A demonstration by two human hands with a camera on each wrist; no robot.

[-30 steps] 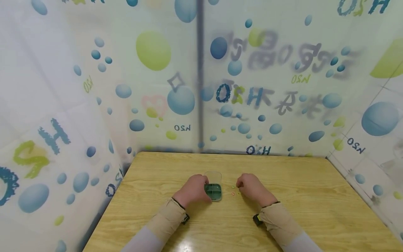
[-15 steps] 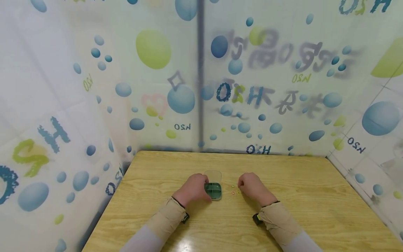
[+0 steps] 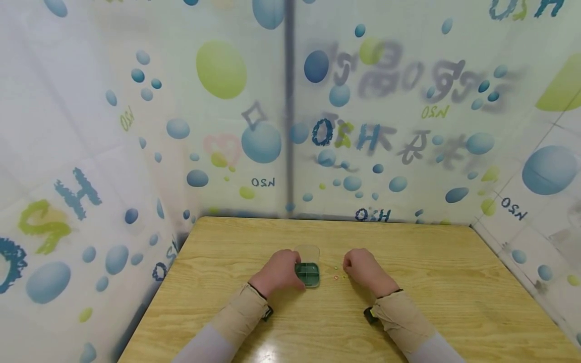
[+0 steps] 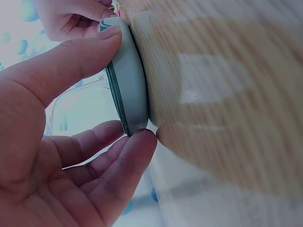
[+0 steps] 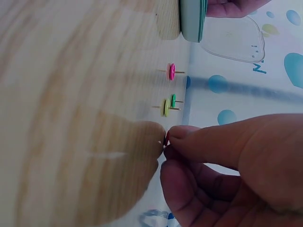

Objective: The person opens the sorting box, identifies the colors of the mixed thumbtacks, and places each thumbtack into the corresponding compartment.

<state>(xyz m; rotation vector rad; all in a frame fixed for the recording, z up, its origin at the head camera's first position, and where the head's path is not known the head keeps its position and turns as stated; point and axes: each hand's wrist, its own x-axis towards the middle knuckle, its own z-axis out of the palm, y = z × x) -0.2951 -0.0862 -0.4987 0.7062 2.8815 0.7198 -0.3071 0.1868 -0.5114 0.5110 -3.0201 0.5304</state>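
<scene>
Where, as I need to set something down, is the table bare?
Right of the right hand, left of the left hand, and between the forearms, the table is bare. It's crowded between the hands: green compartment case, clear lid, pink thumbtack, green thumbtack and yellow thumbtack.

In the head view, the scene is evenly and brightly lit, and the patterned backdrop (image 3: 218,121) is washed out toward white at the far left. Glare is thrown back by the table (image 3: 431,272) at the bottom edge, and shapes are stretched toward the corners. In both wrist views, colours are muted by a pale, bluish haze; the left hand (image 3: 278,275) and right hand (image 3: 365,272) are mirrored in the glossy tabletop, whose grain is softly blurred.
</scene>
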